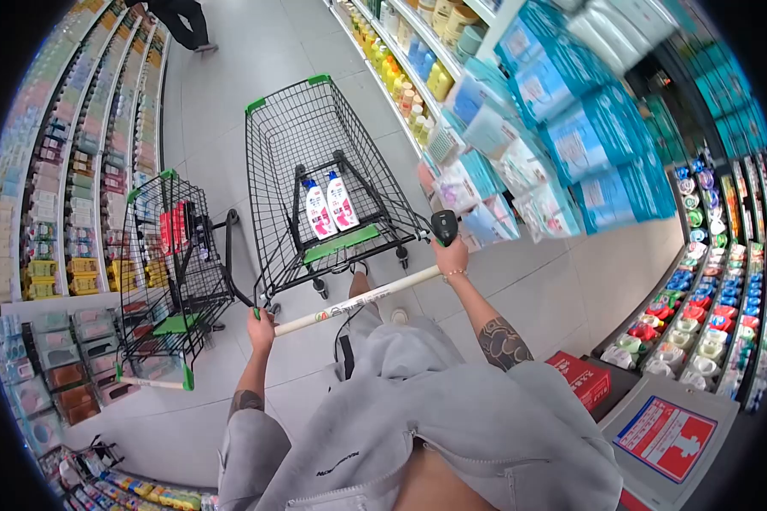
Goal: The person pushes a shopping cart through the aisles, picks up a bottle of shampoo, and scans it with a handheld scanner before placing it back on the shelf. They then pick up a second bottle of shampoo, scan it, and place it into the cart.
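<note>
A wire shopping cart [277, 213] with green corner pieces stands right in front of me. Its pale handle bar [358, 301] runs across at waist height. My left hand [262, 329] is wrapped round the left end of the bar. At the right end, my right hand [452, 255] is closed on the same bar, just below a black fitting [444, 226]. Two white pump bottles [318, 207] with blue tops and pink labels lie side by side in the cart, near the green strip [341, 244].
A second cart [175, 281] holding a red package [175, 228] stands close on the left. Stocked shelves [81, 162] line the left side. On the right are stacked blue packs [592, 140] and a red box [581, 377]. A person [179, 21] is up the tiled aisle [256, 38].
</note>
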### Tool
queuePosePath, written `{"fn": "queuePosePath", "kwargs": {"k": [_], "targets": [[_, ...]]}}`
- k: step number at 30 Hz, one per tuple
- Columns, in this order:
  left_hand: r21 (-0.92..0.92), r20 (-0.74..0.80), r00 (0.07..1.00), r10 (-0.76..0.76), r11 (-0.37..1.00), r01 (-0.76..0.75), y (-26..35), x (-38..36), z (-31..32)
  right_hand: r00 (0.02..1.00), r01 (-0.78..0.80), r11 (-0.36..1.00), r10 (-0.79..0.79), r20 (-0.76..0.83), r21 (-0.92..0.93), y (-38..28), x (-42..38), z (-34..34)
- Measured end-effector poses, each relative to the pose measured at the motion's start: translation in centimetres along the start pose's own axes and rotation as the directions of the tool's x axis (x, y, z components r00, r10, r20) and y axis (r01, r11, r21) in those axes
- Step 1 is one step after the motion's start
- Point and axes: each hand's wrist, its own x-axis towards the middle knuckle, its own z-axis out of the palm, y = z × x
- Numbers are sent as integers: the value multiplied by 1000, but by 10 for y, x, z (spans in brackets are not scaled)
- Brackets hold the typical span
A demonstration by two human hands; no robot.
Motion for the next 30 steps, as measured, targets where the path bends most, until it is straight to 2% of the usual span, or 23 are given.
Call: {"fn": "queuePosePath", "kwargs": {"k": [3, 5, 6, 14, 19, 22, 27, 29, 30], "targets": [[-23, 42, 999, -16, 1000, 17, 21, 44, 3, 1000, -4, 1000, 4, -13, -28, -31, 30, 15], [-43, -9, 999, 32, 999, -33, 32, 66, 10, 1000, 7, 999, -7, -17, -38, -45, 50, 24], [-29, 35, 999, -38, 999, 39, 49, 77, 10, 1000, -6, 999, 5, -20, -41, -54, 59, 30], [-43, 52, 997, -61, 997, 63, 122, 175, 23, 1000, -2, 992, 1, -9, -124, -114, 143, 85], [-24, 52, 999, -2, 1000, 3, 164, 238, 35, 999, -35, 991, 37, 8, -132, -152, 202, 115], [-23, 38, 999, 2, 1000, -1, 195, 279, 42, 997, 39, 991, -47, -54, -128, -171, 244, 140], [-52, 7, 1000, 17, 998, -17, 226, 340, 58, 1000, 18, 991, -18, 4, -135, -219, 304, 159], [-51, 11, 1000, -17, 999, 18, 248, 363, 68, 1000, -3, 988, 7, 25, -155, -240, 334, 167], [-58, 26, 999, -42, 997, 43, 254, 372, 71, 999, 32, 989, -32, 3, -144, -247, 347, 171]]}}
